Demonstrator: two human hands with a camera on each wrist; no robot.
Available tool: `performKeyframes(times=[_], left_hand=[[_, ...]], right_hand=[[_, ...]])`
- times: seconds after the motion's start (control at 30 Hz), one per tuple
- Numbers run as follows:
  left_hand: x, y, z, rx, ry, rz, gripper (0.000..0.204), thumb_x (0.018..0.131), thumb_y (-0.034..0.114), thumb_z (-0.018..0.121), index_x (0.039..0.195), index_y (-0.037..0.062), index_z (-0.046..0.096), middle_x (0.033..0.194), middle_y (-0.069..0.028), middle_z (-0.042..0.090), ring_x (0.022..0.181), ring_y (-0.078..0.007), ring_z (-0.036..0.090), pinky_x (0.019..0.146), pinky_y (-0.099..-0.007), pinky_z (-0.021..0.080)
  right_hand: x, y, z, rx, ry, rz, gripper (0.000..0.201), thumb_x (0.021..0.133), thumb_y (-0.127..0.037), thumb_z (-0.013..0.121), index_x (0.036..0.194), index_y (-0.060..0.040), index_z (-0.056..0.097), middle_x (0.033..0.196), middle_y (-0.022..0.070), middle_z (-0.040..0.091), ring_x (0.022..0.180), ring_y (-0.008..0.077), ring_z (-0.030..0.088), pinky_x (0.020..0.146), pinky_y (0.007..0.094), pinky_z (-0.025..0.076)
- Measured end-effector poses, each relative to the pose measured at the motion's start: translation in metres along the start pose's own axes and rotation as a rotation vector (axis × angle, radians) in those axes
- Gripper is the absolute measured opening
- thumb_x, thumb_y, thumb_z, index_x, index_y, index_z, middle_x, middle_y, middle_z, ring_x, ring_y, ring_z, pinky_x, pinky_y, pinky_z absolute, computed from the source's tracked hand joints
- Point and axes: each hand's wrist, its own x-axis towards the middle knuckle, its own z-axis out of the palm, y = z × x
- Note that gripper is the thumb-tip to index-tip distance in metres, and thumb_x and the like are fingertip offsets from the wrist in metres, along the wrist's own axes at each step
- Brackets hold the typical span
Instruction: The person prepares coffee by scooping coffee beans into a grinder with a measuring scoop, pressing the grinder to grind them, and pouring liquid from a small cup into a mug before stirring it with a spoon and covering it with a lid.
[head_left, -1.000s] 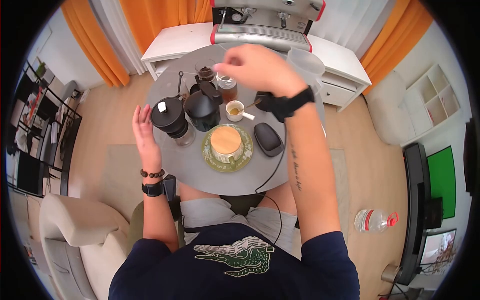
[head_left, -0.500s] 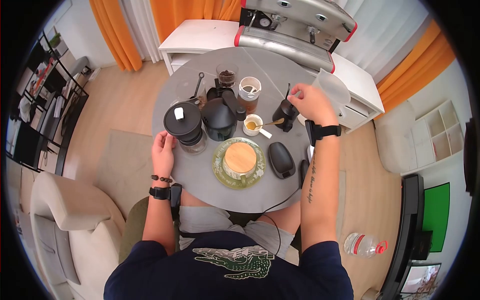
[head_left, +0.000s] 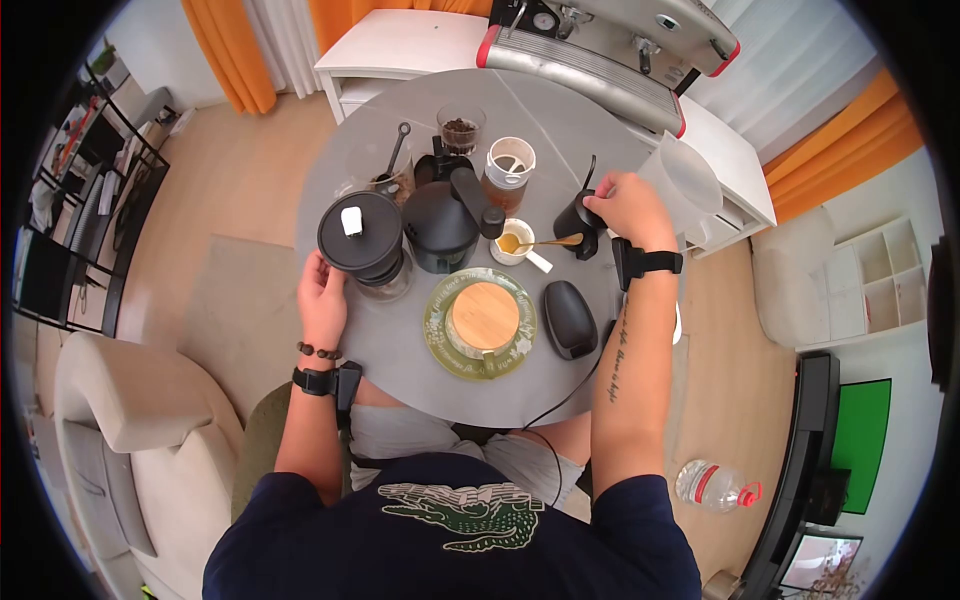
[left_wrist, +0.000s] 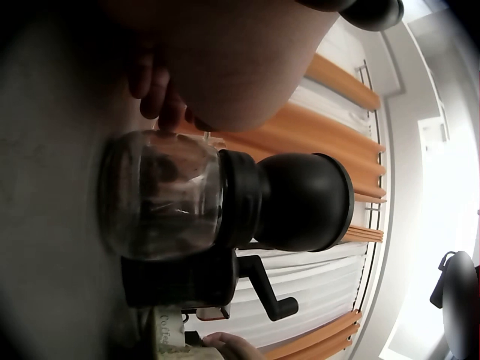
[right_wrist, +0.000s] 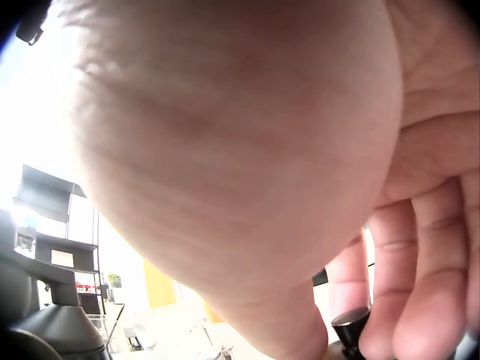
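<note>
My right hand [head_left: 632, 208] is at a small black pot [head_left: 573, 228] with a thin upright spout. In the right wrist view thumb and fingers pinch its black lid knob [right_wrist: 351, 324]. The left hand [head_left: 322, 298] is beside the coffee grinder [head_left: 365, 240], fingers loosely bent. Its fingertips [left_wrist: 171, 112] lie right at the glass jar [left_wrist: 165, 195] in the left wrist view. To the grinder's right stands a black device [head_left: 440, 235] with a bent arm. A white cup [head_left: 513, 240] holding a spoon is left of the small pot.
A wooden-topped cup [head_left: 486, 315] sits on a green plate [head_left: 435, 345]. Behind are a white-collared glass [head_left: 508, 170] of brown liquid and a glass of dark grounds [head_left: 461, 132]. A black mouse-shaped object [head_left: 570, 320] lies near a cable. A clear pitcher [head_left: 683, 180] stands right.
My right hand has moved from above the white-collared glass, rightward to the small black pot. The left hand has come in from beside the grinder to its jar. The head view has shifted.
</note>
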Motion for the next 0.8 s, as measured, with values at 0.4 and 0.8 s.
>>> performKeyframes(times=[0.4, 0.8], left_hand=[[-0.001, 0.001, -0.003, 0.026, -0.020, 0.013, 0.027, 0.116, 0.011, 0.067, 0.139, -0.0019, 0.069, 0.119, 0.0012, 0.074, 0.106, -0.0067, 0.066, 0.094, -0.0243, 0.053], [-0.002, 0.003, -0.002, 0.055, 0.005, 0.018, 0.031, 0.115, 0.009, 0.069, 0.144, -0.0023, 0.068, 0.125, -0.0009, 0.076, 0.112, -0.0087, 0.069, 0.099, -0.0262, 0.054]], right_hand=[[0.002, 0.013, 0.007, 0.047, 0.082, -0.048, 0.022, 0.097, -0.022, 0.085, 0.102, -0.0007, 0.079, 0.091, 0.0169, 0.080, 0.085, 0.0331, 0.077, 0.081, 0.0454, 0.060], [-0.005, 0.005, 0.000, 0.071, 0.023, -0.073, 0.017, 0.096, -0.018, 0.083, 0.102, -0.0029, 0.080, 0.099, 0.0193, 0.081, 0.096, 0.0384, 0.078, 0.088, 0.0480, 0.061]])
